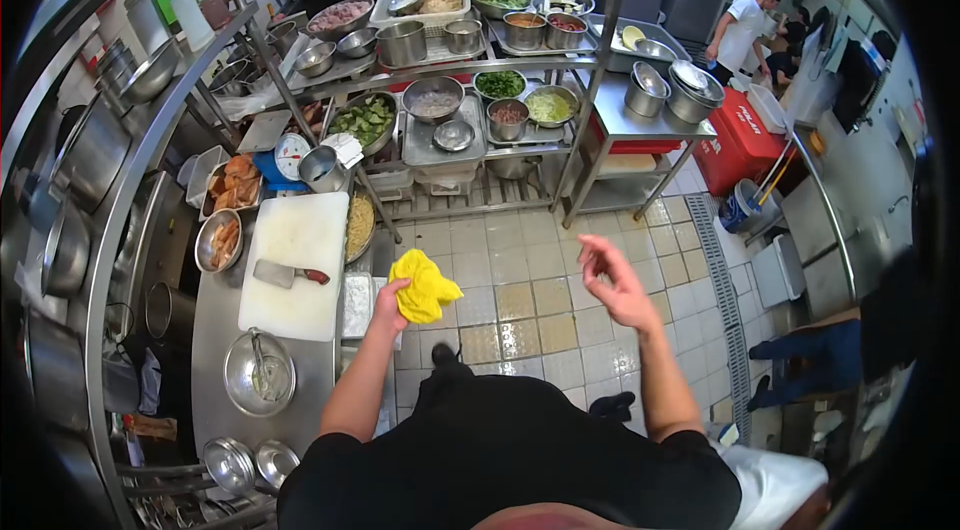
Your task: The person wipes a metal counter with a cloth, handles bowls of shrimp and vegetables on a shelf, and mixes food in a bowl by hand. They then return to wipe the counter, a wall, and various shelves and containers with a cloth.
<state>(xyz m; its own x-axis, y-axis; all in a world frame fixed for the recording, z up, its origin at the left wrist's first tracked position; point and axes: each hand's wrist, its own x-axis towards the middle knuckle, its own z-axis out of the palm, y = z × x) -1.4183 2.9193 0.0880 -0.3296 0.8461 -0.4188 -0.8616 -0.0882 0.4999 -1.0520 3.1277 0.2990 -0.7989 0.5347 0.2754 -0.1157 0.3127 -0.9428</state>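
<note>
A crumpled yellow cloth [428, 287] is gripped in my left hand [390, 306], held over the floor just right of the counter. My right hand [620, 292] is raised over the tiles with its fingers apart and slightly curled, touching nothing. Nearest to my left hand on the counter is a white cutting board [300, 302]. On it lies a cleaver [274, 274] with a reddish handle. A bowl of orange-brown pieces [219, 241] sits at the board's left, and a metal bowl with a utensil in it [259, 380] stands below.
A steel rack [440, 58] ahead carries bowls and trays of cut vegetables and meat. Pots stand on a small steel table [640, 130] to its right. Beyond is a red cooler [738, 145], with a person in white [741, 33] behind. A floor drain [722, 300] runs along the right.
</note>
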